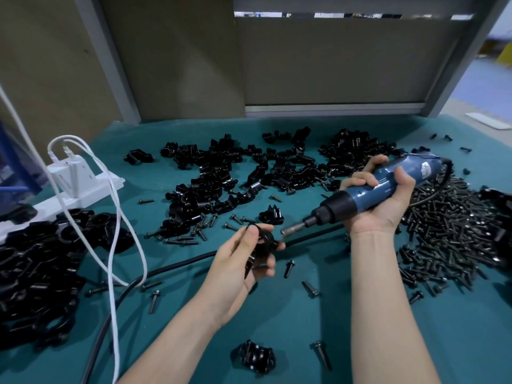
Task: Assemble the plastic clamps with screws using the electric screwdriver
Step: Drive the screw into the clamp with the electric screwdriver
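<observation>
My left hand (238, 261) grips a black plastic clamp (263, 246) above the green table mat. My right hand (379, 200) holds the blue electric screwdriver (368, 189), tilted down to the left, and its metal bit tip (288, 230) sits just right of the clamp. Loose black clamp halves (235, 176) lie heaped at the middle back. A big pile of black screws (448, 234) spreads under and right of my right hand. Single screws (289, 268) lie scattered near my hands.
Assembled clamps are heaped at the left (38, 270), and one more clamp (256, 356) lies near the front. A white power strip (83, 181) with white cables (116, 245) stands at the left. A black cord (177, 266) runs across the mat. A grey partition stands behind.
</observation>
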`<state>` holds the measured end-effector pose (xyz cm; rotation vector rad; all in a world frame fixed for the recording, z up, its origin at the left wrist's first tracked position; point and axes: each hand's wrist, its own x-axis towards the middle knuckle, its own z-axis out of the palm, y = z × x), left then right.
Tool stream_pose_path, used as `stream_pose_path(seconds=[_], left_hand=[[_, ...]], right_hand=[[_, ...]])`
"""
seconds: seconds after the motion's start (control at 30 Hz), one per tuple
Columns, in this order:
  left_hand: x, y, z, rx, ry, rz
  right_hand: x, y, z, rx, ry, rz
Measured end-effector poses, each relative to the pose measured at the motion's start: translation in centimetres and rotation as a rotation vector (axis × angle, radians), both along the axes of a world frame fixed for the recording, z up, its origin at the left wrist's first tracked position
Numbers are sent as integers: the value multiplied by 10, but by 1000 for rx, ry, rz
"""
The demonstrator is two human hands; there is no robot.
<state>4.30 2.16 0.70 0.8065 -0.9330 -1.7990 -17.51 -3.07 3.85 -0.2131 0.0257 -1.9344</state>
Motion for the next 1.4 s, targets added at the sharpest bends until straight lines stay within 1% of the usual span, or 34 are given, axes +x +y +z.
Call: stream_pose_path(seconds=[0.07,0.13,0.23,0.53,0.63,0.73,0.8,0.93,1.03,1.17,1.27,1.33,1.4], left_hand=[[1,-1,1,85,97,-5],[3,-4,-1,107,163,-37],[6,-5,-3,116,215,-75],[4,-3,-1,80,176,-94],[5,-3,-2,100,160,-89],[6,-5,-4,147,244,-118],[7,-7,-4,146,281,-148],[7,-7,-4,178,288,-137],[7,-7,-2,199,298,-130],[6,-8,-4,216,318,-108],[5,-11,-7,208,267,-30],[5,-13,-8,193,239,16],[6,-14,-8,177,210,34]], right_hand=[[-2,1,-2,23,-28,-21],[-3,1,-5,38,-63,-26],[-2,1,-7,62,-78,-31],[0,1,-11,78,-49,-11],[-1,0,-12,73,-44,-6],[-1,0,-13,76,-44,-3],[-1,1,-14,76,-46,-3],[-2,1,-14,89,-38,0],[-3,1,-14,147,-21,0],[-6,1,-14,290,92,50],[-5,3,-12,460,200,104],[-3,3,-12,576,337,130],[-3,2,-13,687,521,159]])
